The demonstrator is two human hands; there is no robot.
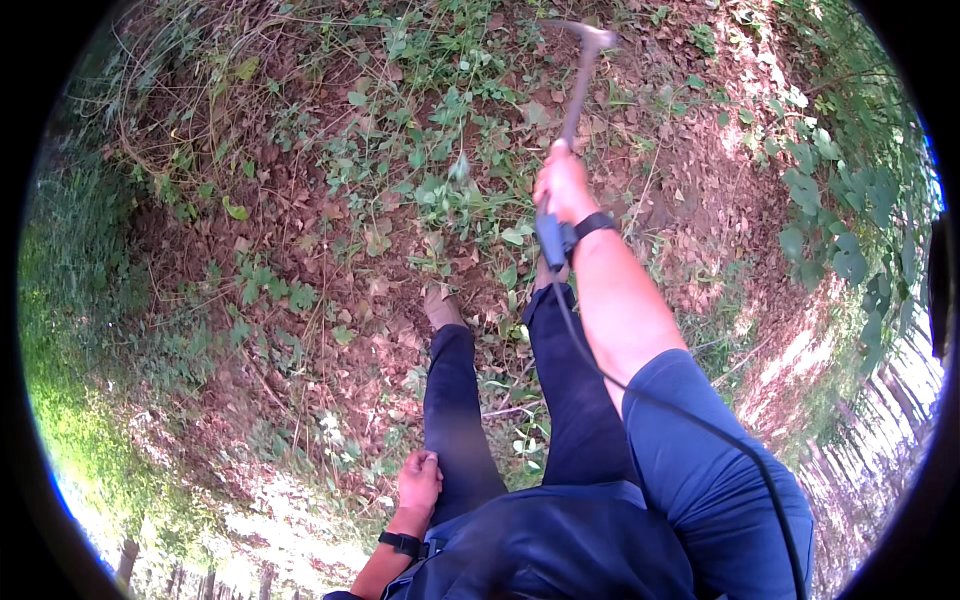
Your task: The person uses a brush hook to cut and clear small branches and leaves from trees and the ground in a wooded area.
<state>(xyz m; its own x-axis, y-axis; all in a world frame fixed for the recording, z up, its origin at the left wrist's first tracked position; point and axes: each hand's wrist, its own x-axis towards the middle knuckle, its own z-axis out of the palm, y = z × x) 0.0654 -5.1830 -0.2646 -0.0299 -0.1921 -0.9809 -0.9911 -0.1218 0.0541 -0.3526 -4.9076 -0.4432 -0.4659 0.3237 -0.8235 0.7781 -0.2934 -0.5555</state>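
My right hand (562,187) is stretched out in front of me, gripping the wooden handle of a long tool (580,85) whose head is raised at the top of the view, above the ground. My left hand (419,480) hangs by my left thigh, closed in a fist with nothing in it. Both wrists carry a black band, and a small blue device (551,238) with a black cable sits at the right wrist. Low green weeds (450,190) grow on the leaf-strewn soil just ahead of my feet, below the raised tool.
My legs in dark trousers stand on bare reddish earth covered with dry leaves (330,300). Grass (70,330) lies at the left. Leafy shrubs (840,220) line the right side, with tree trunks beyond them at the rim.
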